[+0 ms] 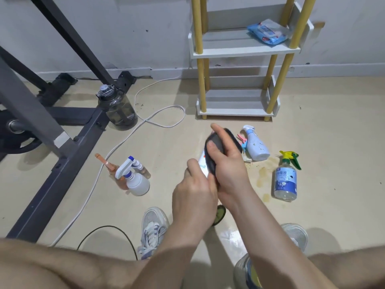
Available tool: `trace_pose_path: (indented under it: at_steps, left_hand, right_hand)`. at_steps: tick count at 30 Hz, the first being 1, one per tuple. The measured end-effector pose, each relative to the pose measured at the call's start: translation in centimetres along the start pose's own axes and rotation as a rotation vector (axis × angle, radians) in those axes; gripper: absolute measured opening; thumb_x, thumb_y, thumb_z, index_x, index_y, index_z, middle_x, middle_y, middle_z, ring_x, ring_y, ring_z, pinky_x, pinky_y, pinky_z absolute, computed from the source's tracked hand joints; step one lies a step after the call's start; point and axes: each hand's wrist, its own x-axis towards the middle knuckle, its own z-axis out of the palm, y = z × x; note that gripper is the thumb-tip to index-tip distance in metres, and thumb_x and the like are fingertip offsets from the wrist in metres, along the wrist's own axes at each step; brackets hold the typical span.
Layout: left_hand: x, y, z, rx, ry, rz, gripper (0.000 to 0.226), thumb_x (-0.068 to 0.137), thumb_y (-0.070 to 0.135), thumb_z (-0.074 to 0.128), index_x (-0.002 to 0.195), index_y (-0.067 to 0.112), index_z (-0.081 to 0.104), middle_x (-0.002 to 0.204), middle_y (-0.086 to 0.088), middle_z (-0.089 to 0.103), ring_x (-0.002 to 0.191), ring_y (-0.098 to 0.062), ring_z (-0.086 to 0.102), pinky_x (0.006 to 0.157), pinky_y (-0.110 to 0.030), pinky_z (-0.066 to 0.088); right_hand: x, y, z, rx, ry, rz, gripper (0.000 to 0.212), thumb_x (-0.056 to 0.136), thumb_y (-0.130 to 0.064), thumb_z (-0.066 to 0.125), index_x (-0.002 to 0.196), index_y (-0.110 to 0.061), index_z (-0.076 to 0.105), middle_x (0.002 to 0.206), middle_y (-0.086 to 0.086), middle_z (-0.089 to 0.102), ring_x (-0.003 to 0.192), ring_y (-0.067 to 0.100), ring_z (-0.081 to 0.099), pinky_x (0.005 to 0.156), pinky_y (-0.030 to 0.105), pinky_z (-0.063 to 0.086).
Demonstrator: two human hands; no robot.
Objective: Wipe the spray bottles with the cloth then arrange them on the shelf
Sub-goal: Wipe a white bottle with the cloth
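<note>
My left hand (194,190) grips a white spray bottle (202,163) low on its body; most of the bottle is hidden. My right hand (227,161) holds a dark grey cloth (214,149) wrapped over the bottle's upper part. On the floor to the left stand a white bottle with a blue-white trigger (136,178) and an orange bottle (116,174). A pale blue bottle (257,146) lies on the floor to the right. A clear bottle with a green-yellow trigger (285,178) stands further right. The white shelf with yellow posts (239,51) stands against the wall.
A blue wipes pack (268,32) lies on the upper shelf. A dark water jug (118,107) and a black exercise-machine frame (52,122) are at left. White cable (158,119) and black cable (108,228) cross the floor. Brown stains (262,176) mark the floor. My shoes (152,228) are below.
</note>
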Motion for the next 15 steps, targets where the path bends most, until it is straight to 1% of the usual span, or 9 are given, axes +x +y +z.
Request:
trace_pose_path:
  at_steps: [2,4,6,7,8,9,11,12,15]
  left_hand:
    - [-0.7,0.1,-0.1,-0.023,-0.044,-0.016,0.023,0.098,0.038,0.037,0.102,0.016,0.038,0.08,-0.008,0.058,0.067,-0.035,0.059,0.052,-0.032,0.033]
    - [-0.3,1.2,-0.9,-0.333,-0.159,-0.264,0.013,0.1,0.038,0.043,0.106,0.026,0.041,0.085,-0.003,0.063,0.073,-0.026,0.06,0.062,-0.035,0.041]
    - [0.9,1.4,-1.2,-0.769,-0.242,-0.545,0.017,0.101,0.041,0.043,0.101,0.026,0.049,0.072,-0.007,0.062,0.051,-0.024,0.054,0.052,-0.029,0.043]
    - [1.4,1.3,-1.1,-0.875,-0.224,-0.586,0.027,0.102,0.045,0.042,0.098,0.02,0.054,0.068,-0.01,0.06,0.045,-0.023,0.048,0.045,-0.025,0.038]
    - [1.6,1.3,-0.8,-0.896,-0.183,-0.553,0.036,0.101,0.048,0.041,0.097,0.016,0.057,0.068,-0.01,0.058,0.046,-0.023,0.046,0.045,-0.024,0.036]
    - [1.7,1.2,-0.5,-0.767,-0.122,-0.44,0.041,0.098,0.052,0.039,0.099,0.017,0.06,0.071,-0.007,0.059,0.052,-0.024,0.049,0.049,-0.025,0.038]
    - [1.9,0.1,0.1,-0.24,0.016,-0.131,0.047,0.095,0.055,0.031,0.121,0.031,0.062,0.083,0.001,0.062,0.071,-0.022,0.057,0.062,-0.032,0.046]
    - [2.1,-0.4,0.1,-0.052,0.088,-0.018,0.05,0.096,0.055,0.031,0.134,0.035,0.055,0.086,0.003,0.059,0.074,-0.02,0.058,0.065,-0.033,0.047]
    - [2.2,-1.1,-0.1,-0.087,0.135,0.137,0.05,0.097,0.046,0.039,0.143,0.03,0.048,0.084,0.006,0.054,0.074,-0.021,0.058,0.067,-0.039,0.051]
  right_hand:
    - [0.8,-0.4,-0.3,0.003,0.052,-0.005,0.034,0.092,-0.013,0.066,0.116,-0.036,0.058,0.113,0.01,0.058,0.086,0.021,0.055,0.077,0.039,0.052]
    - [0.9,-1.0,-0.6,0.14,0.089,0.055,0.039,0.094,-0.013,0.065,0.123,-0.034,0.048,0.104,0.008,0.061,0.074,0.019,0.058,0.065,0.033,0.053]
    - [0.6,-1.3,-0.9,0.184,0.096,0.084,0.037,0.096,-0.015,0.062,0.123,-0.032,0.043,0.096,0.005,0.065,0.069,0.018,0.062,0.056,0.03,0.052]
    - [0.4,-1.2,-0.8,0.138,0.055,0.06,0.028,0.097,-0.016,0.06,0.118,-0.027,0.046,0.09,0.005,0.065,0.067,0.018,0.062,0.053,0.03,0.049]
    - [0.2,-0.8,-0.7,0.075,0.019,0.024,0.014,0.1,-0.018,0.056,0.112,-0.021,0.05,0.083,0.005,0.062,0.064,0.018,0.061,0.052,0.03,0.046]
    - [0.1,-0.2,-0.5,0.022,0.014,-0.001,0.01,0.103,-0.023,0.051,0.108,-0.015,0.054,0.08,0.005,0.06,0.065,0.018,0.06,0.055,0.031,0.046]
    - [-0.5,0.6,-0.4,-0.013,0.024,0.037,0.034,0.105,-0.037,0.041,0.117,-0.012,0.06,0.089,0.004,0.067,0.078,0.018,0.065,0.073,0.035,0.051]
    - [-0.9,0.7,-0.3,-0.002,0.024,0.084,0.039,0.104,-0.043,0.038,0.12,-0.015,0.061,0.092,0.004,0.069,0.083,0.017,0.068,0.078,0.035,0.052]
    - [-1.4,0.2,-0.4,0.016,0.038,0.129,0.037,0.105,-0.044,0.037,0.112,-0.019,0.063,0.083,0.004,0.068,0.076,0.019,0.068,0.073,0.034,0.051]
